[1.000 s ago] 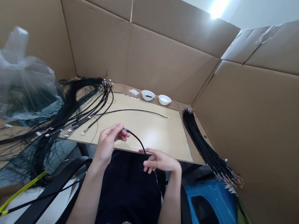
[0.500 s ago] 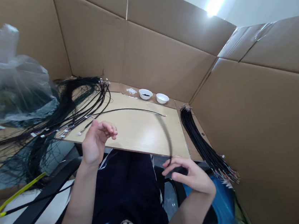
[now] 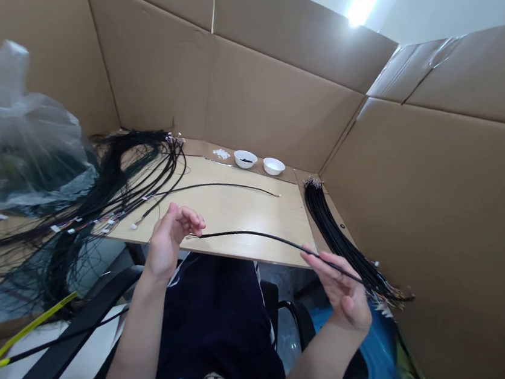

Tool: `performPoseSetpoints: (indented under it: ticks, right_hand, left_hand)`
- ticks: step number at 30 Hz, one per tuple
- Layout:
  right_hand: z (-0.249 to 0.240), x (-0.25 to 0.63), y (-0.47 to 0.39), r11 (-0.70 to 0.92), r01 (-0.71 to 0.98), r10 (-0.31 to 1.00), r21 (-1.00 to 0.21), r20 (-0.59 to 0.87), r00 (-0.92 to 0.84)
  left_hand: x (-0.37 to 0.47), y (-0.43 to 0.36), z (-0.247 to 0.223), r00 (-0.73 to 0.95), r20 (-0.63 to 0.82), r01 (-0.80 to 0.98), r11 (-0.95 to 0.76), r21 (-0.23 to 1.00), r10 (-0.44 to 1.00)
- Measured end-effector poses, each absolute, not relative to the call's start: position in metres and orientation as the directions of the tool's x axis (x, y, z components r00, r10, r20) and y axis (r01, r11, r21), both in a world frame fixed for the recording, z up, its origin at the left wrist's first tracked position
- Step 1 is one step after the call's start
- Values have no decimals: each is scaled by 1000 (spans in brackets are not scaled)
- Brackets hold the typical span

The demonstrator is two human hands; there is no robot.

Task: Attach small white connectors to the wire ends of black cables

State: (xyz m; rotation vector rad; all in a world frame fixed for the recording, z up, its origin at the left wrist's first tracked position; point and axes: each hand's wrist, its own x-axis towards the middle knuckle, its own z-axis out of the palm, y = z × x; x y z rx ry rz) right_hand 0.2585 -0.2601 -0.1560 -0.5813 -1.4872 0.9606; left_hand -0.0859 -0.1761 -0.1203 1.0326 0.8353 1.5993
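A single black cable (image 3: 251,234) arches over the front of the light wooden board (image 3: 241,206). Its right part lies along the fingers of my right hand (image 3: 337,284), which holds it with the palm turned up. The cable's left end, with thin bare wires, is just beside the fingertips of my left hand (image 3: 174,235). That hand has its fingers curved and apart, and nothing shows in it. Another black cable (image 3: 221,185) rests farther back on the board, its tip to the right.
Black cables (image 3: 132,157) spread over the left side near a tied plastic bag (image 3: 33,146). A neat black cable bundle (image 3: 334,229) lies at right. Two white bowls (image 3: 245,159) (image 3: 274,166) and small white pieces (image 3: 221,154) stand behind. Cardboard walls (image 3: 281,95) enclose the table.
The black cable, blurred and hanging by my right hand before, now stretches across toward my left hand. My right hand has turned palm up and moved right; my left hand has shifted slightly right.
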Motion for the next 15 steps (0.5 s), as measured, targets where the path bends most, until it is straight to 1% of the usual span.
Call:
performPoseSetpoints:
  ticks: [3, 6, 10, 15]
  right_hand:
    - [-158, 250, -252, 624, -254, 763, -739, 646, -6]
    - [-149, 241, -247, 651, -341, 741, -678, 665, 91]
    - [-133, 230, -245, 645, -389, 756, -658, 623, 201]
    - [-127, 223, -240, 608, -491, 793, -624, 512, 330]
  left_hand:
    - [-87, -175, -121, -139, 218, -366, -254, 895, 966]
    - [-88, -174, -122, -145, 219, -351, -257, 900, 965]
    - [-87, -174, -125, -137, 222, -329, -256, 909, 965]
    - [-85, -175, -126, -127, 223, -299, -252, 920, 966]
